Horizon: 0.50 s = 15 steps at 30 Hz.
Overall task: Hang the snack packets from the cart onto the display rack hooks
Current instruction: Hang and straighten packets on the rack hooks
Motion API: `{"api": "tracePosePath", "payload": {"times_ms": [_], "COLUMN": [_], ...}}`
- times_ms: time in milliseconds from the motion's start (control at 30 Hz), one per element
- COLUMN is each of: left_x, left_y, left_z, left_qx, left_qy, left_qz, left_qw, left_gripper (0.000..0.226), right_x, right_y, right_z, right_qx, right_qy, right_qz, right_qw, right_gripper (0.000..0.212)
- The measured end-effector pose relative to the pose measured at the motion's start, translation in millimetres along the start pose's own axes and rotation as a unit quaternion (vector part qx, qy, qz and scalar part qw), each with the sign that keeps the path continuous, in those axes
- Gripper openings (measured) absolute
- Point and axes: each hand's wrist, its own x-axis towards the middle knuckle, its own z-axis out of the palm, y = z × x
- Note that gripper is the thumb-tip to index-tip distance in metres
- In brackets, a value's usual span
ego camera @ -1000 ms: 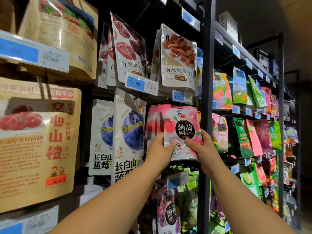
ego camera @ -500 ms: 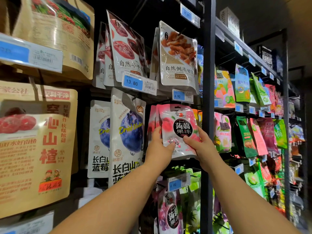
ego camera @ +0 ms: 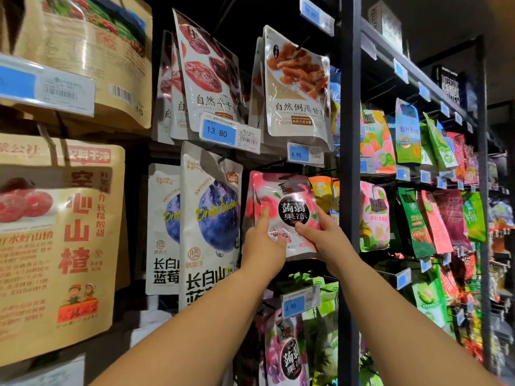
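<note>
Display rack (ego camera: 349, 190): black metal frame with rows of hanging snack pouches; its upright post stands just right of my hands.
Hawthorn bag (ego camera: 61, 232): kraft-brown pouch with red lettering, far left, well apart from my hands.
Dried blueberry pouch (ego camera: 211, 218): white, upright, hanging just left of the packet I handle.
Konjac jelly packet (ego camera: 284, 201): pink with a round black label, in the middle row between the dried blueberry pouch and the upright post, directly under a price tag. A second pink packet shows behind its left edge. Its top lies in shadow, so I cannot tell whether it sits on a hook.
Left hand (ego camera: 264, 246): my index finger lies straight on the packet's front, left of the label. My other fingers are hidden, so I cannot tell whether this is a grasp.
Right hand (ego camera: 324, 239): I pinch the packet's lower right part, thumb on the front, index finger along the right edge.
Price tag (ego camera: 305, 155): blue and white, reads 4.90.
</note>
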Motion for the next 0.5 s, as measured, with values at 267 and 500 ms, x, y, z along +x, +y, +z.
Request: {"api": "tracePosePath", "payload": {"times_ms": [267,500], "left_x": [-2,-19], "left_y": [-1,-3], "left_z": [4,7], "left_qx": [0.004,0.083], "left_qy": [-0.041,-0.018], "left_qz": [-0.081,-0.035], "left_qw": [0.996,0.996], "left_gripper": [0.076,0.070], "right_x": [-3,-25], "right_y": [11,13], "right_z": [23,20], "right_qx": [-0.105,-0.250], "right_qy": [0.071,0.149], "right_qz": [-0.011,-0.028], "right_qw": [0.992,0.956], "right_gripper": [0.074,0.083]}}
